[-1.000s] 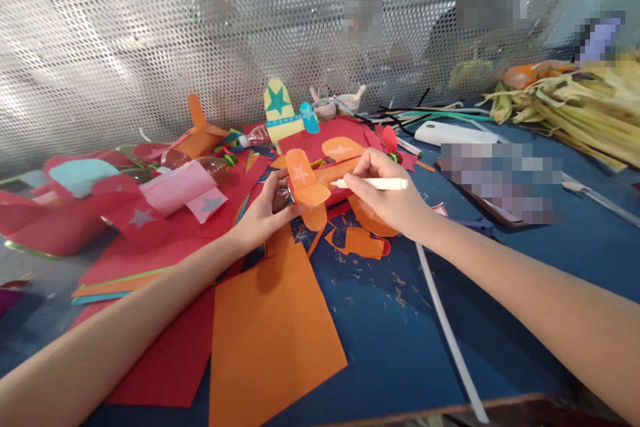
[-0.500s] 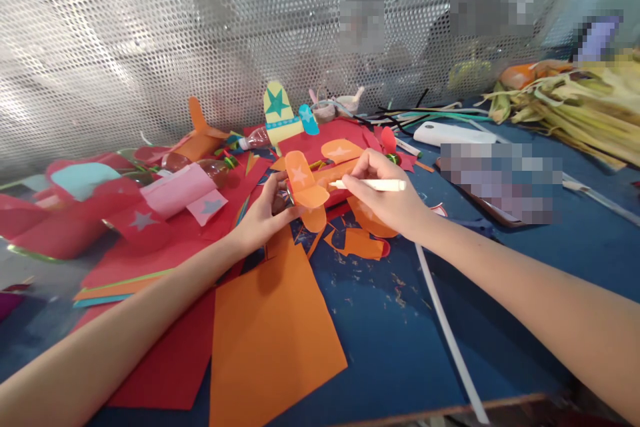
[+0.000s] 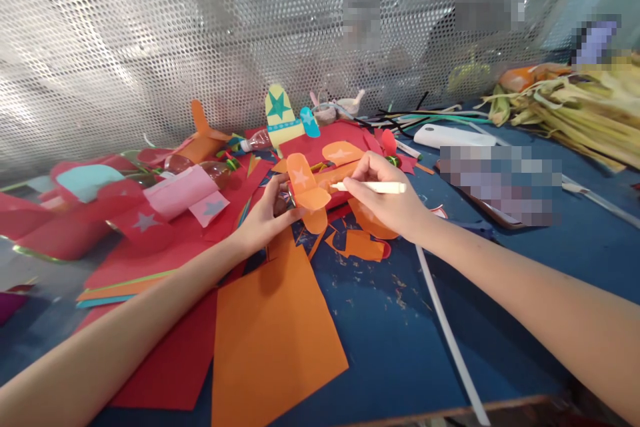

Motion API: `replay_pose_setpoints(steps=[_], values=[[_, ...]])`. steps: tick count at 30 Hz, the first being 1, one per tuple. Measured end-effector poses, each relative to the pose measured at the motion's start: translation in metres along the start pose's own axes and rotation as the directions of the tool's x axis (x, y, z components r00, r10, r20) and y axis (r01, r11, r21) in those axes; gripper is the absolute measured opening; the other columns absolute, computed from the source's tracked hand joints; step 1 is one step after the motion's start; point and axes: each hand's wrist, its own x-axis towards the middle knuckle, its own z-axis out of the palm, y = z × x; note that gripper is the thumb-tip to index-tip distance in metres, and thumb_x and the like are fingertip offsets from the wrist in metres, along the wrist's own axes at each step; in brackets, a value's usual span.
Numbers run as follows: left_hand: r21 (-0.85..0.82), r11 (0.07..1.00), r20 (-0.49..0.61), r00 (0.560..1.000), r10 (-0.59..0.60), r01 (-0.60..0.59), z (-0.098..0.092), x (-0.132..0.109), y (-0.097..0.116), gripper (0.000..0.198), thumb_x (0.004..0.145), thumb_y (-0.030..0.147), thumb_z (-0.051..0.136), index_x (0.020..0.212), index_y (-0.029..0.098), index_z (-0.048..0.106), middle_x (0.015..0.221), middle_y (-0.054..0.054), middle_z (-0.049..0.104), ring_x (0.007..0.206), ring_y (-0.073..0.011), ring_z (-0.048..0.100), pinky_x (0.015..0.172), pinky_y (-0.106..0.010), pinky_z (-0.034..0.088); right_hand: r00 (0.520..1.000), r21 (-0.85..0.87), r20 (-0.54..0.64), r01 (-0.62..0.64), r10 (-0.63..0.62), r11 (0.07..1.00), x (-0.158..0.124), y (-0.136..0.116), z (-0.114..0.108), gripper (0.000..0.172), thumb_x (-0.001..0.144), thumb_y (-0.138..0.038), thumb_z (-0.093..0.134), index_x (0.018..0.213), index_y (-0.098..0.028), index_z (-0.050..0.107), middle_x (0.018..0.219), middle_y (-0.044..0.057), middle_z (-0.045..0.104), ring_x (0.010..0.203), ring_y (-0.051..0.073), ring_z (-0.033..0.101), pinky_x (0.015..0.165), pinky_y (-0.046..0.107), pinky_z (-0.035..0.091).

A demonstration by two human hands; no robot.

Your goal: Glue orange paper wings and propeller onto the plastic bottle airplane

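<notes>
My left hand [image 3: 267, 217] is closed around the tail end of an orange paper aeroplane [image 3: 320, 180] with pale stars on its wings and tail fins. It holds the plane just above the blue table [image 3: 400, 340]. My right hand [image 3: 387, 200] grips a white pen [image 3: 373, 187], held level, with its tip against the plane's orange body. The plane's bottle body is mostly hidden by the paper and my fingers.
Orange paper sheet [image 3: 273, 327] and red sheets [image 3: 165, 353] lie near me. Other paper planes stand behind: a yellow one [image 3: 283, 121] and a pink-and-red one [image 3: 175, 193]. A white strip [image 3: 447, 333] runs toward the table's near edge. Green leaves [image 3: 570, 110] are piled far right. A perforated metal screen [image 3: 150, 47] backs the table.
Almost nothing differs; the view shifted slightly and both hands stay on the orange plane with the pen against it.
</notes>
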Motion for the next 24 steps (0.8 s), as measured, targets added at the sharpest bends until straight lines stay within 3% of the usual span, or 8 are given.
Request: replay_pose_setpoints(steps=[14, 24], values=[[-0.010, 1.000, -0.039, 0.999, -0.009, 0.009, -0.001, 0.002, -0.011, 0.060, 0.072, 0.045, 0.069, 0.119, 0.023, 0.039, 0.116, -0.006, 0.054, 0.100, -0.0216, 0.060, 0.085, -0.036, 0.051, 1.000, 0.014, 0.005, -0.008, 0.008, 1.000, 0.000, -0.003, -0.001, 0.023, 0.082, -0.025, 0.059, 0.069, -0.022, 0.040, 0.062, -0.006, 0.044, 0.058, 0.010, 0.044, 0.056, 0.027, 0.032], [-0.010, 0.999, -0.022, 0.999, -0.034, 0.034, -0.001, 0.000, 0.001, 0.061, 0.071, 0.041, 0.072, 0.119, 0.023, 0.038, 0.107, -0.003, 0.054, 0.095, -0.0196, 0.060, 0.084, -0.034, 0.049, 1.000, 0.015, 0.010, 0.003, -0.004, 1.000, 0.000, -0.002, -0.001, 0.023, 0.083, -0.029, 0.060, 0.071, -0.022, 0.042, 0.063, -0.006, 0.045, 0.057, 0.009, 0.043, 0.055, 0.026, 0.031]])
